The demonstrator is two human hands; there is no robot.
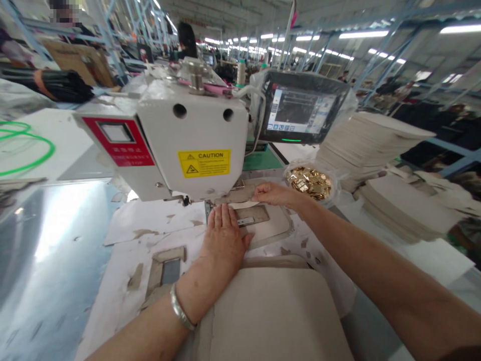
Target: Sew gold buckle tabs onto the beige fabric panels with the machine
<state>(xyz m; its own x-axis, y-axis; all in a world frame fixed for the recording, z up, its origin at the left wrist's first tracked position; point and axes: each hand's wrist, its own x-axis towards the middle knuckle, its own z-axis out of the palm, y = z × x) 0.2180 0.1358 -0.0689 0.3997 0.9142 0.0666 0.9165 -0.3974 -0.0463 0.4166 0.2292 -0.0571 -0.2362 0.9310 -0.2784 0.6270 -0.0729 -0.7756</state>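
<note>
Beneath the head of an industrial sewing machine (195,135) lies a beige panel (276,225) with a rectangular recess in it. A small metal plate (246,221) shows inside that recess. My left hand (225,235) rests flat at the panel's left side, fingers stretched forward, with a silver bangle on the wrist. On the far side of the recess, my right hand (269,194) pinches the end of a thin pale strip (243,204). The strip's left end runs toward the needle area, where details are too small to make out.
A stack of beige panels (274,311) lies in front of me. Behind my right hand stands a tub of gold metal pieces (310,181); taller panel stacks (370,145) are at the right. A control screen (300,110) stands behind. Scraps litter the white sheet (120,281).
</note>
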